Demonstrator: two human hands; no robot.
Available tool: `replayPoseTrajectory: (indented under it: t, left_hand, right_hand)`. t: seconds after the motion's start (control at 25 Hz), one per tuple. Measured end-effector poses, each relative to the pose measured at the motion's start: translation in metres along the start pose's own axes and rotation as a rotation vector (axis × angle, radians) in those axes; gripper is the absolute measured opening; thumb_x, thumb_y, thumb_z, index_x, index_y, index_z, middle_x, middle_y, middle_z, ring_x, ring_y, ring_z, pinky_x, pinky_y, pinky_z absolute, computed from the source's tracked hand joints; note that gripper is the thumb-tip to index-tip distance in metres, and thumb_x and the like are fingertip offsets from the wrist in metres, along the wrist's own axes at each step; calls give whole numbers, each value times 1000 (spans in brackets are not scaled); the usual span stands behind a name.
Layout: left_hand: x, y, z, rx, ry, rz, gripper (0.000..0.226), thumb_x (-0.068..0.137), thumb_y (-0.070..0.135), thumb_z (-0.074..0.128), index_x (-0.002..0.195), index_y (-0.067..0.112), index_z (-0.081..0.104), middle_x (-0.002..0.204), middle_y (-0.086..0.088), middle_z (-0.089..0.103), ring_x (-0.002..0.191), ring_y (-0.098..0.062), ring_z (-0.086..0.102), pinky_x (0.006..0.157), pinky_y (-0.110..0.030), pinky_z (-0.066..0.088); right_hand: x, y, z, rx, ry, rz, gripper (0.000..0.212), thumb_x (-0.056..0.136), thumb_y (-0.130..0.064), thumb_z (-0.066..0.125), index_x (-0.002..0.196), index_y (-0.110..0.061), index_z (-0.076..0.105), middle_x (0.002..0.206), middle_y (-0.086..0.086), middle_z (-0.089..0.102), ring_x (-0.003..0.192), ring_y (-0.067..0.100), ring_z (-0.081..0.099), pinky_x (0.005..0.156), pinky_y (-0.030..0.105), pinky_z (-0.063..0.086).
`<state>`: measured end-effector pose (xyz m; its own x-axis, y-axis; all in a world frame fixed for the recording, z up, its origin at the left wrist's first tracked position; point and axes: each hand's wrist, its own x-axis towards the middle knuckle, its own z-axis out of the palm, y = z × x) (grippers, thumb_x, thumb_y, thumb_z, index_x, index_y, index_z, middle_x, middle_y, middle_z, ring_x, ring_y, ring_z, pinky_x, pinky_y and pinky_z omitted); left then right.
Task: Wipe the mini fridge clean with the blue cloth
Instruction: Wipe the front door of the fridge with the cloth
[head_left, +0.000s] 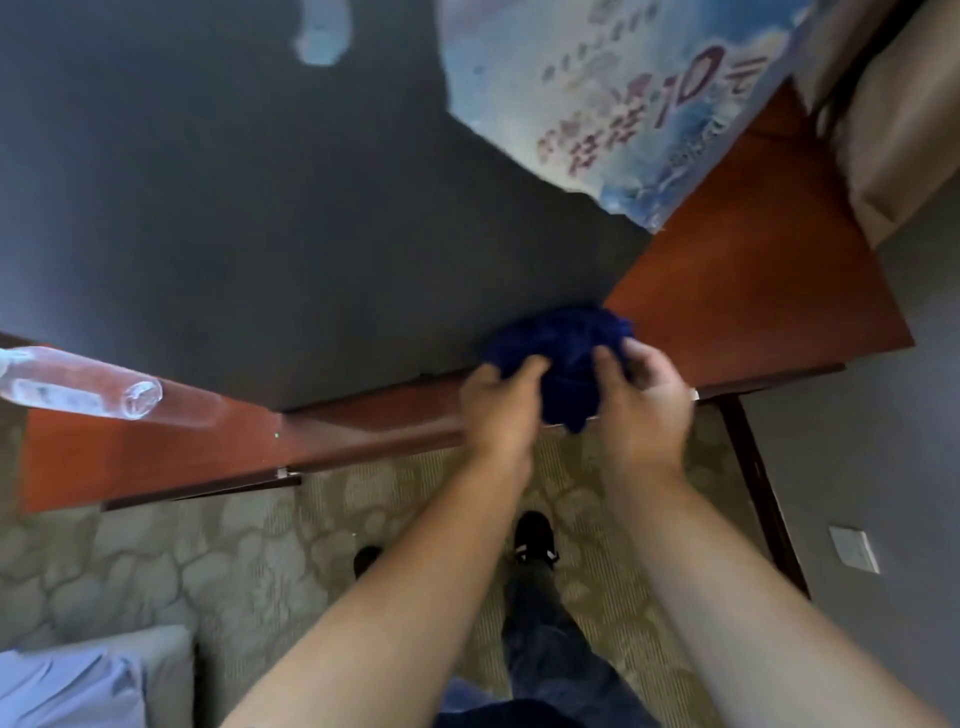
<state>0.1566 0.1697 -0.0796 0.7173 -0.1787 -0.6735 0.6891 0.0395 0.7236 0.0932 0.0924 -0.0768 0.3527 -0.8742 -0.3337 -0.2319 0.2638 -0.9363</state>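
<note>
Both hands clutch the blue cloth (563, 358): the left hand (498, 405) pinches its left side, the right hand (644, 395) its right. The cloth is dark navy, bunched into a crumpled wad, at the front edge of the mini fridge's dark grey top (260, 234). A clear bottle (83, 384) lies well to the left.

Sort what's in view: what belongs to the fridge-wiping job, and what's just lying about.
Belongs to the job:
- blue cloth, bunched at the front edge of the dark top
- left hand and right hand, both gripping it
- dark top, probably the fridge

Lying about:
- clear bottle on its side
- printed card
- white pillow
</note>
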Motion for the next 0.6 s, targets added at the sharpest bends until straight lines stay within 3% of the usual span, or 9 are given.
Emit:
replayPoseTrajectory:
  t: [0.08,0.2,0.28,0.36,0.4,0.48,0.6]
  left_hand:
    - [-8,-9,47,33,-68,-7,38,56,40,75,83,14,74,92,-11,81,85,-31,78,76,-49,63]
    - [-29,-1,86,58,-138,13,32,68,34,72,93,14,77,93,-8,80,86,-29,77,79,-55,64]
    - [-40,8,82,-17,-134,61,29,70,28,74,94,12,79,98,-12,81,96,-33,77,88,-53,61]
    - [-54,20,64,-105,-86,74,13,79,16,75,89,8,77,101,-15,80,98,-34,76,90,-48,58]
    - [-61,27,53,-138,-62,84,4,87,8,71,87,7,75,100,-16,79,94,-33,75,88,-45,58]
    - [-73,46,26,-184,-2,120,17,96,0,61,84,9,70,93,-15,77,81,-25,75,76,-37,61]
    - [-88,76,-23,-229,81,204,17,98,0,58,91,11,69,89,-11,76,72,-18,75,62,-27,61]
  right_hand:
    - [24,-16,-44,-29,54,-38,14,94,-11,71,106,-18,71,99,-1,76,93,12,73,84,25,60]
    - [33,-36,-80,-10,84,-82,13,93,-12,73,100,-23,70,104,3,75,102,15,72,99,32,58]
    - [25,-49,-82,-14,27,-116,18,91,-10,75,90,-27,70,97,-2,75,98,15,72,97,33,57]
    - [12,-61,-77,-6,-82,-136,22,89,-7,76,84,-28,71,89,-9,76,85,7,71,91,34,58]
    - [3,-65,-69,2,-139,-147,24,88,-5,77,82,-28,72,85,-11,76,82,3,70,90,34,59]
    - [-15,-70,-50,15,-231,-175,25,86,-5,78,81,-30,73,85,-11,78,83,3,72,92,37,60]
    - [-50,-80,-13,19,-332,-248,25,85,-10,80,86,-34,73,91,-11,78,91,4,73,95,37,60]
